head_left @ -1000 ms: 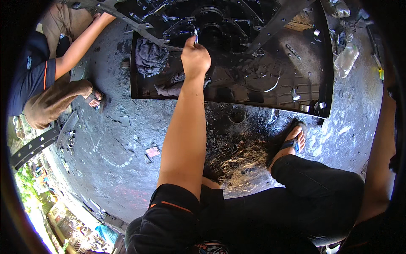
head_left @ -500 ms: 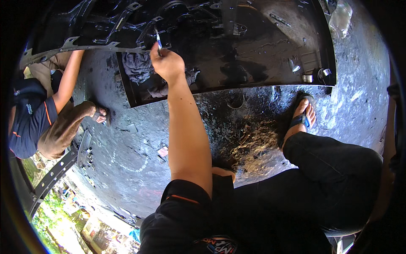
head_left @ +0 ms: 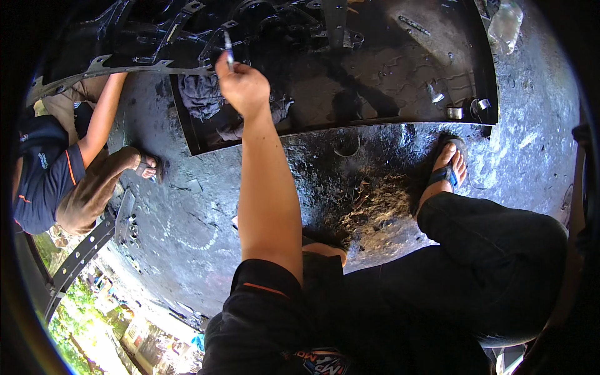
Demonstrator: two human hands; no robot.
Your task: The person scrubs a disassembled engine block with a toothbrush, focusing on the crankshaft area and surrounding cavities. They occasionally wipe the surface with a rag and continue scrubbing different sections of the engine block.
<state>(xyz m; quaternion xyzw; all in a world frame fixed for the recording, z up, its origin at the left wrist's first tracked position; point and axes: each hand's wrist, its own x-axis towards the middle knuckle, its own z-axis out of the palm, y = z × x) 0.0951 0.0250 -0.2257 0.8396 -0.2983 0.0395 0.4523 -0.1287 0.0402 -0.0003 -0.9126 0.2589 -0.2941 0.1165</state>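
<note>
My left hand (head_left: 245, 89) is closed around a slim blue and white tool (head_left: 229, 47), whose exact kind is too small to make out. Its tip points up and away from me, toward a glossy black metal frame (head_left: 165, 67) with brackets and curved bars. Whether the tip touches that frame cannot be told. Just below my fist, a crumpled dark cloth (head_left: 199, 99) lies in a large shallow black tray (head_left: 337, 127) with a raised rim. No part of my right hand shows.
At the left, a person (head_left: 56, 169) sits with one arm reaching up to the frame. Small metal rings (head_left: 455, 112) and a silvery scrap (head_left: 434, 93) lie in the tray. A clear plastic bag (head_left: 505, 26) rests beyond its right edge. A perforated metal bar (head_left: 81, 257) stands lower left.
My left hand and the tool have shifted slightly left. The tool now stands more upright and more of it shows. The other person has hardly moved.
</note>
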